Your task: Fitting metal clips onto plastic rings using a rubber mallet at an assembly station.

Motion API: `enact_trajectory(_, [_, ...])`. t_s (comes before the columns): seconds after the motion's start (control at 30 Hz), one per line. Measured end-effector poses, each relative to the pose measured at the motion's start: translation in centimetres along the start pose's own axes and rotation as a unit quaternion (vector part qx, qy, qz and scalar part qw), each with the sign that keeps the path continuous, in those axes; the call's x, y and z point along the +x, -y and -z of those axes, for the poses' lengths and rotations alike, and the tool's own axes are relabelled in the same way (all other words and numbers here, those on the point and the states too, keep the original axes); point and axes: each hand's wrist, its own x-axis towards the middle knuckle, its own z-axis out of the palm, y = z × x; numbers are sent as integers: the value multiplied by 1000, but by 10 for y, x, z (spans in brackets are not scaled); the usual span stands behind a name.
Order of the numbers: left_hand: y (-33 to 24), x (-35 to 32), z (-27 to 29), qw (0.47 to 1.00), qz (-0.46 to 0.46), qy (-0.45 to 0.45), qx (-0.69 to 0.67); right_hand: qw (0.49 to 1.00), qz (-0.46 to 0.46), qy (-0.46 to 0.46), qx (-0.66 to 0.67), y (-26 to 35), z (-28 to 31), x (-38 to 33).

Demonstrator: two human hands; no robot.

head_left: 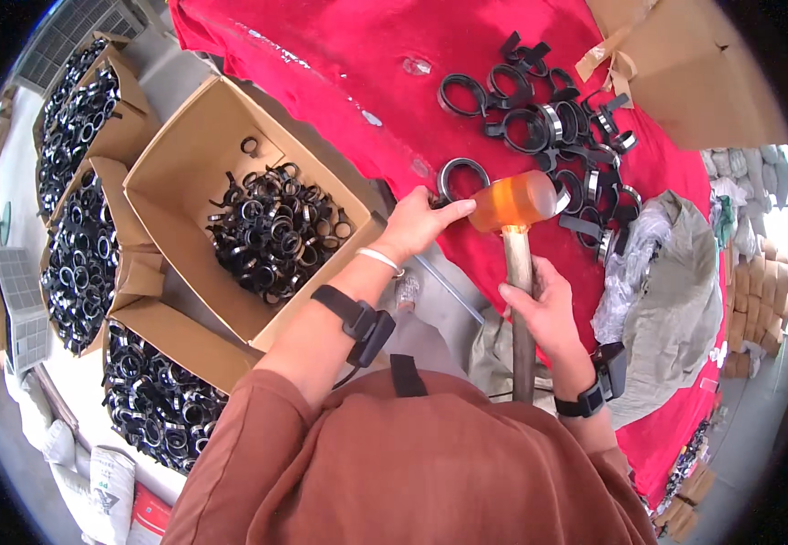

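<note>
At the far left, three cardboard boxes (135,241) are standing one after another, and black rings (76,259) are filling them. Below, a white sack (110,495) is lying. To the right of these boxes, a bigger open box (169,182) is holding a heap of black rings (276,232), and one small ring (249,145) is lying apart from this heap.

Next, the left hand (417,225) is reaching over the edge of the red-covered desk (367,59). Its fingers are partly bending beside a single black ring (442,182), and the thumb is stretching close to the mallet's head; I cannot tell if they are gripping this ring. The mallet (508,202) is showing its amber head just beside the ring, at the near side of the desk, and its wooden handle is pointing down toward the person.

The right hand (548,304) is holding the handle, with thumb and fingers closing around it. Further right, a pile of black and silver rings (553,123) is lying on the desk. Near it, clear plastic (630,272) and a grey cloth sack (671,300) are resting, and behind, a cardboard box (703,86) is standing.
</note>
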Motion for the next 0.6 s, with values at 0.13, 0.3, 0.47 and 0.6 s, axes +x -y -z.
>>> enact_trajectory(0.13, [-4,-7,4,998,-20,-17,57,985,-106,7,136,7,5,-3])
enact_trajectory(0.3, [-9,-7,10,997,1,-50,66,995,59,-64,-53,35,7,0])
enact_trajectory(0.47, [-10,-4,19,996,42,-66,52,924,313,-131,-176,75,-15,41])
enact_trajectory(0.6, [-11,1,13,998,29,-37,34,899,291,-23,-328,36,-27,76])
